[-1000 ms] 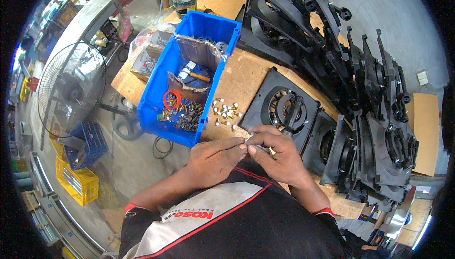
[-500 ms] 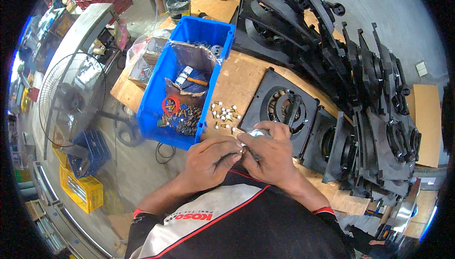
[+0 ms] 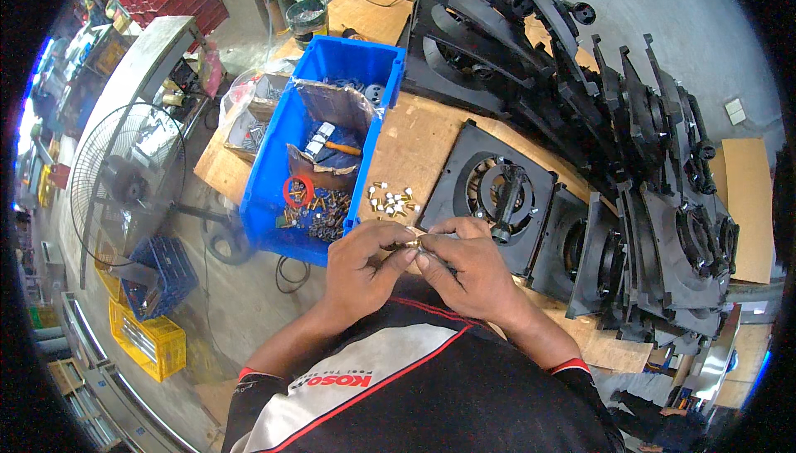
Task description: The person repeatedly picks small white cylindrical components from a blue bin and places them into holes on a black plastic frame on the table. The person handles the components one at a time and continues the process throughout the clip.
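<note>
Both hands meet close to my body at the near edge of the wooden table. My left hand (image 3: 361, 264) is closed, pinching one end of a small brass fitting (image 3: 414, 243). From the other side, the fingers of my right hand (image 3: 469, 266) are closed on the same fitting, so most of it is hidden. Just beyond my hands lies a loose group of brass fittings with white ends (image 3: 393, 202). A flat black frame with a round opening (image 3: 452, 181) rests on the table to the right of them.
A blue bin (image 3: 264, 211) at the left holds small metal parts, a red ring and a wooden-handled tool. Stacked black frames (image 3: 597, 121) fill the right side. A standing fan (image 3: 124, 179) and a yellow crate (image 3: 148, 339) are on the floor at left.
A shiny whitish thing seen at my right hand earlier no longer shows. The fingers of both hands have shifted round the brass fitting, which is now more visible.
</note>
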A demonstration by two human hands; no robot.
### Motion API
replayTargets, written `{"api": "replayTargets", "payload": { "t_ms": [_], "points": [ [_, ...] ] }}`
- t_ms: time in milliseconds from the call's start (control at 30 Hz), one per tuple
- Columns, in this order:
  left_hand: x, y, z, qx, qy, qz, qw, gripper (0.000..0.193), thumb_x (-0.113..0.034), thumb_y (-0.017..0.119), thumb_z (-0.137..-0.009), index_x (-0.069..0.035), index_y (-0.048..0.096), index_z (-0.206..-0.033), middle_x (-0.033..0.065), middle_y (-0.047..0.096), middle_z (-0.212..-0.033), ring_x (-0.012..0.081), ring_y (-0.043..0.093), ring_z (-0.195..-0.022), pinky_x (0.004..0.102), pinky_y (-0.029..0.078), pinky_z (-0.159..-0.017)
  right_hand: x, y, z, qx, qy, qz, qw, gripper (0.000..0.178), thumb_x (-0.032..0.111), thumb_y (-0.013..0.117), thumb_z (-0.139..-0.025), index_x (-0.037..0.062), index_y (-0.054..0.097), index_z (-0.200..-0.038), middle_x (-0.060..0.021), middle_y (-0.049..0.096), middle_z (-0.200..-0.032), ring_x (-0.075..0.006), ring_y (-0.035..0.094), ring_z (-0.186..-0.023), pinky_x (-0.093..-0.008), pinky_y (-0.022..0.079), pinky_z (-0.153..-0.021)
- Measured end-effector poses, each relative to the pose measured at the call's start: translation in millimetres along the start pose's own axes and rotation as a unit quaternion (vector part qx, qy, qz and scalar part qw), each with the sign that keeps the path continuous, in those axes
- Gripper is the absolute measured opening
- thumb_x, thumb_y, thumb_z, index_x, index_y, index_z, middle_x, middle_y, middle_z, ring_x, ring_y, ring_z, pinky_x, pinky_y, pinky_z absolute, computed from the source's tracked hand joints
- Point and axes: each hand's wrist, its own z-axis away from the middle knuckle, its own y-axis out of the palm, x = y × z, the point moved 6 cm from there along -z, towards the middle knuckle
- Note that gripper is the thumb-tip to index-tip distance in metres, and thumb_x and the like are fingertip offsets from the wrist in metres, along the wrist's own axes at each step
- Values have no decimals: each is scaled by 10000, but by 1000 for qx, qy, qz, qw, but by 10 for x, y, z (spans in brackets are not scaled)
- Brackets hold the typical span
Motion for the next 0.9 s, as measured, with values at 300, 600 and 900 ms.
{"api": "replayTargets", "payload": {
  "t_ms": [300,600,900],
  "points": [
    [-77,30,-6,18,41,-48,998,238,-38,733,-782,-32,677,-1013,118,675,-953,236,688,-835,324,552,-694,-125,66,-33,4,17,-73,997,255,259,679,-905,60,722,-1058,-127,679,-1044,-299,604,-1031,-422,439,-886],
    [235,-10,60,164,-194,257,932,304,-95,749,-855,16,612,-1102,75,655,-962,123,641,-872,261,517,-769,59,-4,-49,19,-51,39,998,242,285,680,-886,101,718,-1039,-132,681,-1041,-316,568,-1096,-475,384,-967],
    [377,150,68,220,-246,397,856,403,-54,757,-845,-3,554,-1189,77,672,-959,125,646,-884,260,507,-787,169,-7,-38,75,-109,122,984,242,258,741,-828,125,715,-1029,-71,684,-1001,-272,546,-1153,-503,347,-1004]
  ]
}}
